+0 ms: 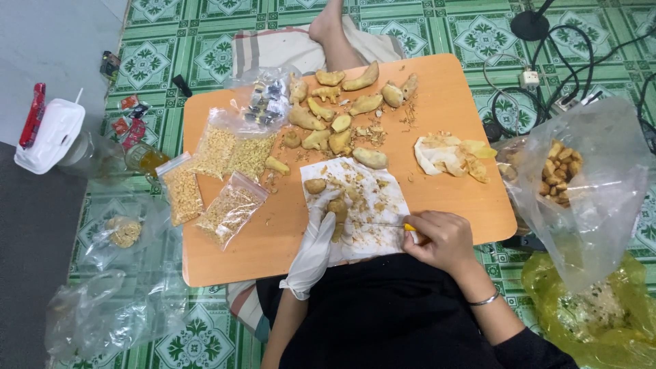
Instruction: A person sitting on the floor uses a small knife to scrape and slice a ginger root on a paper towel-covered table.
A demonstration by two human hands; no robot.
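Surface: a low orange table [451,96] on a green patterned floor mat [198,41], seen from above.
Left hand: the left hand [316,239], in a white glove, lies at 6 o'clock on the table, fingers curled round a ginger piece [337,208] and pressing it to the sheet.
Right hand: the right hand [441,239], bare, at 5 o'clock, is closed on a yellow-handled knife [408,227]; the thin blade runs toward 9 o'clock and meets the held ginger.
Work sheet: a white paper sheet [383,198] under both hands, strewn with brown peel scraps; a second small ginger piece [315,185] rests at its 10 o'clock corner.
Ginger stock: a cluster of ginger roots [342,102] at 12 o'clock on the table, well apart from the hands.
Peeled matter: a pale heap of slices [451,156] at 3 o'clock on the table.
Packets: four clear bags of chopped dried bits [225,174] at 9 o'clock, lying side by side.
Off table, right: a large clear bag [594,184] holding ginger chunks at 3 o'clock; a yellow bag [588,321] of scraps at 5 o'clock.
Off table, left: a white-lidded jar [51,133] at 9 o'clock; crumpled clear plastic [102,314] at 7 o'clock.
Far edge: a bare foot [326,24] at 12 o'clock, resting on a striped cloth.
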